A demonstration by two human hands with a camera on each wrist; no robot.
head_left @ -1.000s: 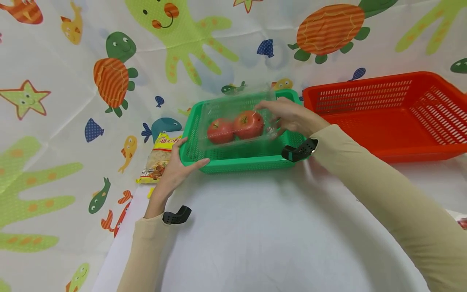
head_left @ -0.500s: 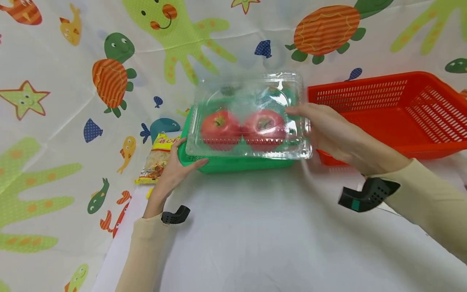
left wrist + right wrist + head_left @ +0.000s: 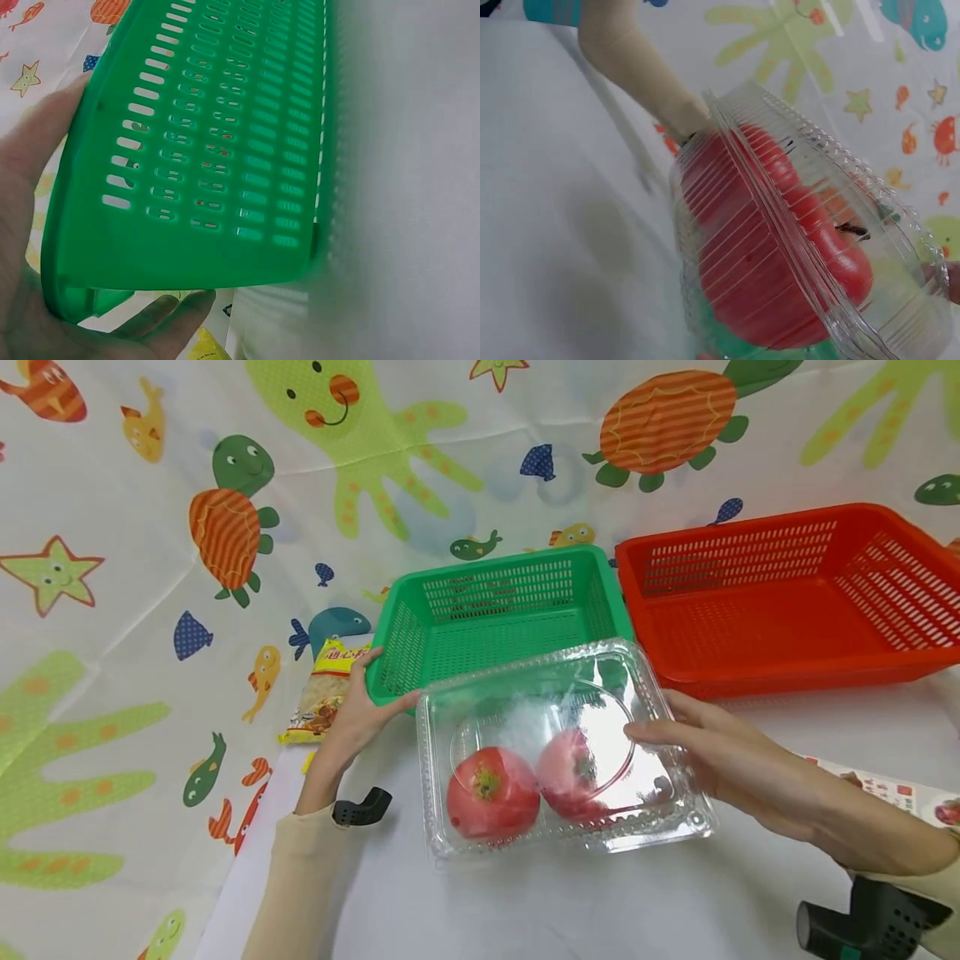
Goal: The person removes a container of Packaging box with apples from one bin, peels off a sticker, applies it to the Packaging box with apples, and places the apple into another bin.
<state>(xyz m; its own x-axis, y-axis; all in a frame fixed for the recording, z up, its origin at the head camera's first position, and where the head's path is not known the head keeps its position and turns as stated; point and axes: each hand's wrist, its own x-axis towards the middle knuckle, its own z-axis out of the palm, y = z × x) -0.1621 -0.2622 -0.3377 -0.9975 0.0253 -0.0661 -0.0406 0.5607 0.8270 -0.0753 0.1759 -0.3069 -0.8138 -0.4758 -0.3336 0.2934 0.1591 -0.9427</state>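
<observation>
In the head view my right hand grips the right end of a lidded clear plastic box, thumb on the lid and fingers at its side. Two red apples sit side by side inside it. The box is tilted and above the table, in front of a green plastic basket. My left hand holds that basket's front left corner, thumb and fingers spread around the rim. In the left wrist view the hand wraps the green basket's edge. The right wrist view shows the apples through the box's ribbed wall.
A red plastic basket stands right of the green one. A yellow-topped food bag lies left of it. A printed packet or card is partly visible at the right. Behind hangs a sea-animal patterned cloth; a white tabletop lies in front.
The right hand has lifted the box of apples out of the green basket and brought it nearer, down and right. The left hand has stayed on the basket's corner.
</observation>
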